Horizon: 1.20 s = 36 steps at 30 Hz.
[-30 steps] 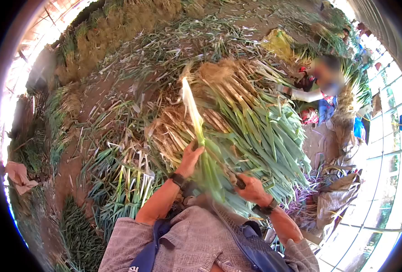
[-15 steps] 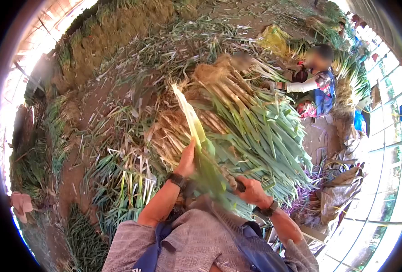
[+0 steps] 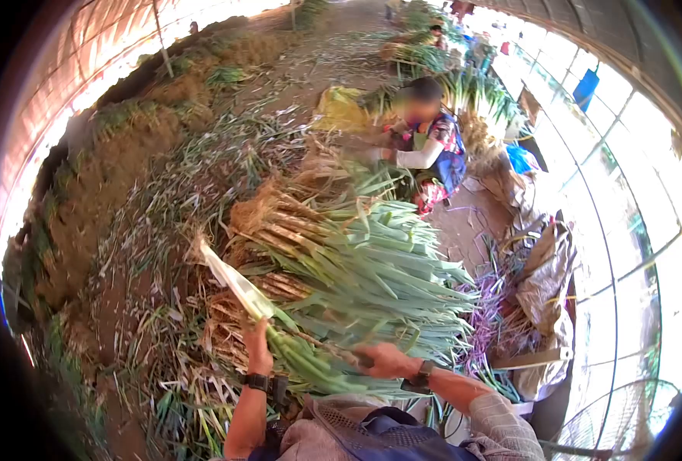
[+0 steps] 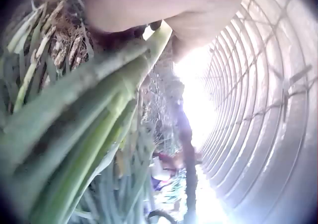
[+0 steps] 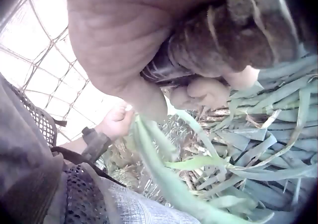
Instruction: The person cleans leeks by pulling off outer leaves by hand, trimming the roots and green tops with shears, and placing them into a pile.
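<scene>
My left hand point(image 3: 259, 349) grips a leek point(image 3: 237, 286) around its stem. The white root end points up and away to the left, and the green leaves trail back toward my right hand. In my right hand point(image 3: 389, 361) is a dark handle point(image 5: 218, 42) wrapped with bands, my fingers curled round it. From that hand a thin brown rod point(image 3: 310, 338) reaches across the held leaves toward the left hand. Loose leek leaves point(image 4: 99, 119) spread below the left hand in its wrist view. Beyond both hands lies a big pile of leeks point(image 3: 387, 261), roots to the left.
Another person point(image 3: 437, 150) crouches past the pile beside a yellow sack point(image 3: 341, 111). Leaf scraps point(image 3: 226, 154) litter the ground on the left. Purple strings point(image 3: 483, 307) and a crumpled brown sheet point(image 3: 548, 276) lie to the right, along the bright netted wall point(image 3: 625, 230).
The head view has swung right and up, so everything sits further left. The held leek tilts further left than a second ago. Both hands keep their holds.
</scene>
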Available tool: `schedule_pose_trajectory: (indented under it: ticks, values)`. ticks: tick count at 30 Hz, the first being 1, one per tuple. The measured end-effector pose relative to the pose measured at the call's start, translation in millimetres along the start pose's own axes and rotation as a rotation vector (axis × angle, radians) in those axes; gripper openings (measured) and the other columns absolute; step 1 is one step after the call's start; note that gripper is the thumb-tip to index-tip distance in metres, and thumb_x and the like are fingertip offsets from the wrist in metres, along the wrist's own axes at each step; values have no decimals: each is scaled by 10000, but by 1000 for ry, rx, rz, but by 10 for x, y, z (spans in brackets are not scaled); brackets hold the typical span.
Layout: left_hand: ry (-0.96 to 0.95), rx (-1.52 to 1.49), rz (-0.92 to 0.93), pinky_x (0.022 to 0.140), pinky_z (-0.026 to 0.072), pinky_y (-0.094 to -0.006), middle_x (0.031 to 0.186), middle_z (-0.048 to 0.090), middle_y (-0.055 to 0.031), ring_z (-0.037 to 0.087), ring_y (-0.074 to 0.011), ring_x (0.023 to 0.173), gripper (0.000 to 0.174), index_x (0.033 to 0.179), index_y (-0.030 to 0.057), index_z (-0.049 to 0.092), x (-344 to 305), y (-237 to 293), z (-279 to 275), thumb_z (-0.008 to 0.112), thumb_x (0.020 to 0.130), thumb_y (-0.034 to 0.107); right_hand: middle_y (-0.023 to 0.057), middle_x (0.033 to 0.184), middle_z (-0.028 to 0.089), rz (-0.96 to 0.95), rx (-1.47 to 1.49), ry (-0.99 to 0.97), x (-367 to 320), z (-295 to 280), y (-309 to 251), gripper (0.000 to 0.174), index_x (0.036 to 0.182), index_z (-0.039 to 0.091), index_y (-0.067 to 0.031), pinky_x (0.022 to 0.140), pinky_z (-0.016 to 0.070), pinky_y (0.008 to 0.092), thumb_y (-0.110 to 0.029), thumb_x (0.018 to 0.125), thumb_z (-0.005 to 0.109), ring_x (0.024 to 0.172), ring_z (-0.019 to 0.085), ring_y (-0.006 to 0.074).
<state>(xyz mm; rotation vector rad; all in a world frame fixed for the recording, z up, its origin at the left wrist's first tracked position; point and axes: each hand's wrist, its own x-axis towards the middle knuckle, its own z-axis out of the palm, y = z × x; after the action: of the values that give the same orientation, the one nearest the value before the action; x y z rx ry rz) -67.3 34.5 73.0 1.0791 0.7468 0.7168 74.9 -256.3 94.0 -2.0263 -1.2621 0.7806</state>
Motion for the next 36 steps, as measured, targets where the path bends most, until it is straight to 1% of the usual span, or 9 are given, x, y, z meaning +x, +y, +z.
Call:
schedule_pose_trajectory:
  ticks: [3, 8, 11, 13, 15, 18, 23, 27, 36]
  values:
    - [51, -67, -81, 578, 542, -302, 875, 584, -29, 602, -138, 724, 372, 1219, 62, 536, 75, 77, -78, 685, 897, 175, 180, 821, 665, -43, 36, 72, -35, 36, 12, 296, 1087, 611, -122, 641, 501, 493, -257, 825, 638, 736, 637, 404]
    - [-119, -46, -4, 658, 530, -340, 869, 574, -44, 587, -164, 745, 205, 1078, 65, 586, -206, 482, 266, 556, 880, 110, 183, 827, 664, -69, 33, 105, -14, 99, -36, 301, 1076, 627, -101, 640, 500, 483, -252, 816, 642, 721, 631, 402]
    - [-165, -218, -108, 646, 518, -368, 888, 558, -33, 564, -178, 707, 350, 1164, 91, 529, 119, 685, 333, 575, 951, 365, 192, 817, 663, -97, 66, 138, -3, 19, -113, 330, 1092, 639, -88, 638, 503, 478, -255, 807, 648, 716, 632, 398]
    - [-245, -242, -67, 771, 512, -404, 954, 546, -39, 562, -197, 825, 447, 1267, 97, 479, 546, 702, 189, 538, 982, 436, 199, 796, 661, -103, 43, 141, 59, -67, -164, 356, 1114, 642, -81, 633, 505, 475, -262, 808, 651, 707, 633, 398]
    - [-108, -302, -150, 917, 452, -391, 1108, 542, -70, 518, -188, 1032, 447, 1340, 104, 455, 579, 942, 298, 502, 1010, 402, 189, 785, 669, 12, 24, 144, 117, -85, -211, 352, 1106, 643, -78, 627, 510, 475, -273, 814, 653, 707, 644, 393]
    - [-33, -287, 97, 826, 459, -370, 1093, 559, -16, 523, -174, 998, 417, 1235, 83, 546, 588, 933, 328, 548, 987, 418, 171, 730, 644, -82, 25, 324, 293, -91, -257, 361, 1104, 624, -79, 572, 496, 439, -234, 784, 684, 620, 619, 353]
    - [-220, 22, 199, 813, 484, -309, 1097, 593, -7, 555, -130, 983, 268, 1258, 126, 569, 394, 827, 499, 567, 998, 190, 199, 748, 638, -206, 9, 441, 649, -245, -623, 350, 1092, 618, -60, 609, 501, 444, -184, 772, 686, 702, 630, 407]
    - [-256, -37, 97, 689, 524, -325, 1034, 612, 15, 597, -134, 934, 214, 1182, 121, 581, 267, 864, 429, 570, 994, 221, 198, 824, 658, -276, 28, 460, 898, -354, -775, 275, 1007, 624, -81, 656, 502, 487, -229, 784, 685, 774, 630, 416]
    - [-190, -302, -113, 831, 493, -402, 1007, 583, -22, 571, -183, 937, 219, 1117, 114, 574, -2, 780, 217, 542, 1010, 302, 186, 782, 663, -417, -64, 330, 1148, -524, -1055, 271, 1042, 626, -93, 666, 514, 466, -239, 815, 652, 753, 638, 402]
